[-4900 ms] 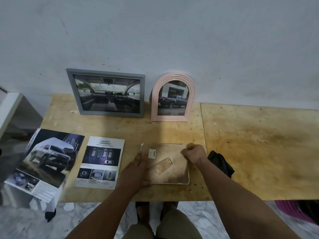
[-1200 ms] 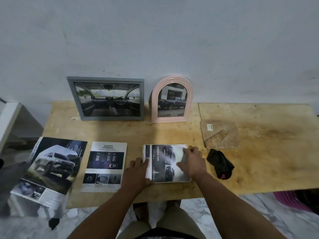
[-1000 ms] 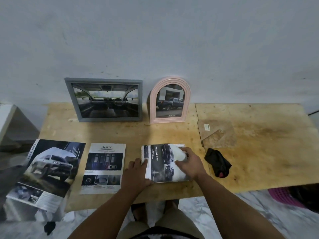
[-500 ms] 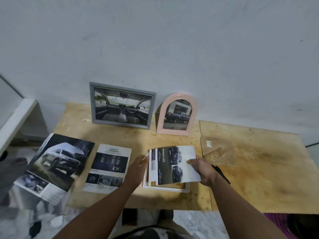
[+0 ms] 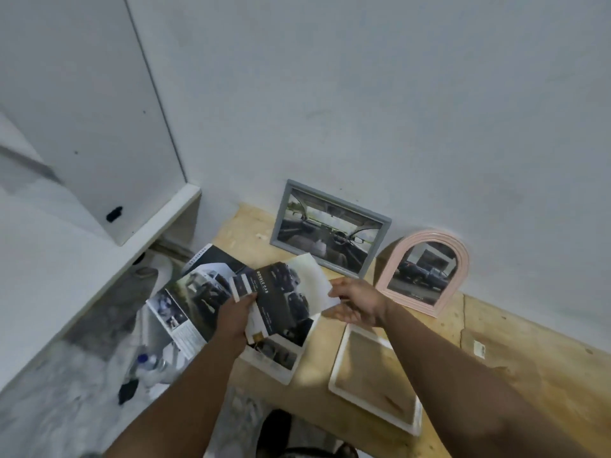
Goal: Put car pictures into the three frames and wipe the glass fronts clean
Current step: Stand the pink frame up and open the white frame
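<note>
Both hands hold a car leaflet (image 5: 291,299) above the tabletop (image 5: 515,368): the left hand (image 5: 236,314) has its grip pinched on the leaflet's left edge, and the right hand (image 5: 355,304) pinches its right edge between thumb and fingers. A white frame (image 5: 337,361) lies flat and unfilled just below the right hand. A grey frame (image 5: 330,239) and a pink arched frame (image 5: 426,272), each with a car picture, lean on the wall, and a magazine (image 5: 185,302) lies at the left edge.
</note>
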Available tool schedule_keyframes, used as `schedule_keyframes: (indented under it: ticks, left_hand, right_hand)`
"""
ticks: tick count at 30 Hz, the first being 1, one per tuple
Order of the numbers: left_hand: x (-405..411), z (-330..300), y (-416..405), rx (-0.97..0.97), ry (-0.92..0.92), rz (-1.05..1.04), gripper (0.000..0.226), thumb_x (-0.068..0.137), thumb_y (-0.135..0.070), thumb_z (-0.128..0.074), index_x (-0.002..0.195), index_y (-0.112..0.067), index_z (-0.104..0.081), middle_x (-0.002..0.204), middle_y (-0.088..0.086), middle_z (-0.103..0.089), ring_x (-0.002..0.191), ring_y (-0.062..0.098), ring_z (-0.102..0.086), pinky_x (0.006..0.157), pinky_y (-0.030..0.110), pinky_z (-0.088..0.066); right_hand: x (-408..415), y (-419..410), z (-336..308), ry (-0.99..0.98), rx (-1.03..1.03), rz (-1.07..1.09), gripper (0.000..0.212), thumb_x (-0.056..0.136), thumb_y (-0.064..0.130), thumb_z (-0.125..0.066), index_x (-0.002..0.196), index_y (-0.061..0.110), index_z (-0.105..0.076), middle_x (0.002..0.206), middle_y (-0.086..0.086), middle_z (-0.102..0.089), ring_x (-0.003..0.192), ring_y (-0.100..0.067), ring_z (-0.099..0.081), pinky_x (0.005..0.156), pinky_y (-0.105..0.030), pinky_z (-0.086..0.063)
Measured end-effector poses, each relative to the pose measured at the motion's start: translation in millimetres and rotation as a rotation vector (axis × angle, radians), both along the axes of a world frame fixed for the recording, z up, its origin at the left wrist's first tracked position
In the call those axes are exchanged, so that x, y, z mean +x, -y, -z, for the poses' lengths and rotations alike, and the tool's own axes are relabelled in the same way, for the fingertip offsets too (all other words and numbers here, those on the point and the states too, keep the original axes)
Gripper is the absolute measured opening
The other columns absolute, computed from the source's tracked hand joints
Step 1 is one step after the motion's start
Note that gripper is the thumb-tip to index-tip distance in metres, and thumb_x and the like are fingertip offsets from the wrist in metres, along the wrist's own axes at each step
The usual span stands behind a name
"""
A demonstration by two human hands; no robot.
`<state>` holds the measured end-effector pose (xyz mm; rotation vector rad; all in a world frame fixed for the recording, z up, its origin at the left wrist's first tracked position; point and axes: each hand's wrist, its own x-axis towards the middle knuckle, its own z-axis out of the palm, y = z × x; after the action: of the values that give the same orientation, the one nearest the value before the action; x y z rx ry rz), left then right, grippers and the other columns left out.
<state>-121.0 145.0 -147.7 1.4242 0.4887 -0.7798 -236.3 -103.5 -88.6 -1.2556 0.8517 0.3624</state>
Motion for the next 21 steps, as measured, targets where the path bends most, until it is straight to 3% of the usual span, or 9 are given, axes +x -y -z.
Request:
schedule_keyframes:
  ticks: [3,4,6,7,11,14,18,21]
  left_hand:
    - [22.6,-6.7,-41.8,0.171,0.08,-0.083,0.015,0.096,-0.016,-0.06,0.082,-0.01,-0.062,0.065,0.005,-0.061,0.06,0.026,-0.059,0.057,0.033,-0.048]
    - [28.4,-5.9,-55.5,0.247,0.121,-0.102,0.015,0.094,-0.013,-0.058,0.079,-0.013,-0.059,0.066,0.005,-0.059,0.061,0.027,-0.059,0.056,0.029,-0.043]
    - [35.7,0.9,-82.9,0.371,0.215,-0.153,0.011,0.09,-0.006,-0.058,0.094,-0.013,-0.065,0.088,0.01,-0.068,0.08,0.031,-0.065,0.067,0.03,-0.045]
    - [38.1,3.1,-93.2,0.417,0.251,-0.165,0.02,0.088,-0.003,-0.058,0.104,-0.013,-0.065,0.097,0.01,-0.069,0.088,0.03,-0.066,0.071,0.03,-0.045]
    - [46.3,21.5,-123.9,0.565,0.28,-0.16,0.033,0.09,-0.003,-0.06,0.121,-0.016,-0.056,0.102,0.006,-0.063,0.094,0.028,-0.063,0.074,0.029,-0.04]
    - [53.2,42.4,-137.8,0.754,0.331,0.042,0.033,0.089,-0.018,-0.063,0.121,-0.015,-0.056,0.111,0.012,-0.068,0.101,0.035,-0.065,0.079,0.033,-0.045]
    - [43.2,60.1,-140.3,1.126,0.366,0.317,0.053,0.086,-0.037,-0.063,0.132,-0.016,-0.049,0.131,0.019,-0.049,0.115,0.044,-0.05,0.086,0.051,-0.049]
    - [28.7,62.6,-125.3,1.169,0.604,0.435,0.056,0.085,-0.036,-0.065,0.136,-0.018,-0.05,0.134,0.017,-0.047,0.117,0.045,-0.045,0.088,0.055,-0.049]
  right_hand:
    - [60.0,-34.4,6.8,0.003,-0.19,-0.155,0.032,0.096,-0.001,-0.061,0.127,0.006,-0.061,0.109,-0.024,-0.072,0.07,-0.022,-0.072,0.052,-0.026,-0.053]
    - [79.0,-48.3,12.0,0.001,-0.234,-0.189,0.031,0.094,-0.002,-0.062,0.124,0.005,-0.063,0.102,-0.022,-0.073,0.07,-0.024,-0.072,0.054,-0.029,-0.052]
    - [113.0,-76.4,27.1,-0.002,-0.332,-0.245,0.024,0.091,-0.003,-0.064,0.113,0.006,-0.068,0.091,-0.019,-0.07,0.067,-0.026,-0.07,0.056,-0.032,-0.052]
    - [126.5,-89.5,35.2,0.007,-0.378,-0.272,0.019,0.09,-0.003,-0.067,0.106,0.007,-0.07,0.088,-0.019,-0.069,0.065,-0.026,-0.069,0.054,-0.031,-0.053]
    - [158.0,-128.3,75.9,-0.002,-0.43,-0.288,0.016,0.087,-0.004,-0.07,0.085,0.012,-0.068,0.09,-0.018,-0.07,0.064,-0.025,-0.07,0.058,-0.034,-0.06]
    - [163.4,-139.6,97.9,-0.025,-0.45,-0.285,0.016,0.089,0.002,-0.069,0.103,0.007,-0.071,0.097,-0.012,-0.071,0.066,-0.022,-0.071,0.059,-0.031,-0.06]
    - [143.1,-132.1,104.7,0.019,-0.831,-0.482,0.039,0.091,0.031,-0.064,0.127,0.016,-0.065,0.117,-0.007,-0.067,0.106,-0.03,-0.065,0.091,-0.038,-0.054]
    - [115.3,-112.2,103.7,-0.077,-1.027,-0.594,0.054,0.092,0.043,-0.058,0.142,0.024,-0.049,0.132,-0.009,-0.054,0.122,-0.034,-0.053,0.099,-0.047,-0.048]
